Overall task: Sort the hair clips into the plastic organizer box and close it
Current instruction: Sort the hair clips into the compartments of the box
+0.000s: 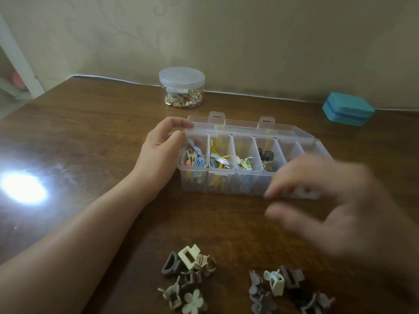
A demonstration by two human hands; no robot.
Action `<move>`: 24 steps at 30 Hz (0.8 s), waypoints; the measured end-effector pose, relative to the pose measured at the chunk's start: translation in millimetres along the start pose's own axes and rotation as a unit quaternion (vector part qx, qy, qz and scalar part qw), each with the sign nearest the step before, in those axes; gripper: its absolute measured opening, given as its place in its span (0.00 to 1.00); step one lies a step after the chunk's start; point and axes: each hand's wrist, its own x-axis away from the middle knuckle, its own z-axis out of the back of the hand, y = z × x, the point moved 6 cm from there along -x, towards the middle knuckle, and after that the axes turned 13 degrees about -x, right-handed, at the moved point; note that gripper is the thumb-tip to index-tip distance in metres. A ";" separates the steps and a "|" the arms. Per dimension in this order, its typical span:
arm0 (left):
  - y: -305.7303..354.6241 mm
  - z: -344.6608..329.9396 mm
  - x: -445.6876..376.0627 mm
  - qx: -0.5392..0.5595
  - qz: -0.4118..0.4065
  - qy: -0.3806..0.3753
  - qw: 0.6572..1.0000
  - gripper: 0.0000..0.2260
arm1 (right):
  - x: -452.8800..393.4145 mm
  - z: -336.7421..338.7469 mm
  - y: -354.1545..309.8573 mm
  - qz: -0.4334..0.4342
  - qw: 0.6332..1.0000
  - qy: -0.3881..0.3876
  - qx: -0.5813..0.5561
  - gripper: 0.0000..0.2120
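The box (249, 168) sits open between the hands. The left hand (163, 150) pinches its near-left corner. The right hand (335, 207) is blurred and looks loosely spread and empty. It might bump the box's right end. Two piles of clips (186, 284) lie below both hands. A jar (182, 87) and a teal case (348, 109) sit beyond, well out of the way.

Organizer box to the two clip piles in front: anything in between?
Head view: bare wooden table between organizer box and both clip piles.
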 end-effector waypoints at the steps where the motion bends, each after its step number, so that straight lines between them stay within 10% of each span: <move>1: 0.7 -0.4 -0.2 -0.002 -0.002 0.002 1.000 0.13 | 1.2 -13.7 -5.2 0.015 0.998 -0.066 -0.012 0.08; 10: 0.2 0.0 0.2 -0.010 -0.006 0.009 1.000 0.12 | 10.3 -83.4 -16.7 0.099 0.964 -0.244 0.039 0.12; 16: 1.4 -0.3 0.0 -0.014 -0.004 0.010 1.000 0.13 | 2.1 -55.4 -2.2 0.040 0.989 -0.145 -0.011 0.09; 21: -1.3 -0.6 -0.1 0.009 0.003 -0.009 1.000 0.14 | -2.2 15.8 12.3 -0.022 0.991 0.132 0.002 0.10; 24: -3.4 -0.9 -1.0 0.016 0.004 -0.009 1.000 0.13 | -3.5 20.3 40.2 -0.151 0.982 0.103 0.049 0.21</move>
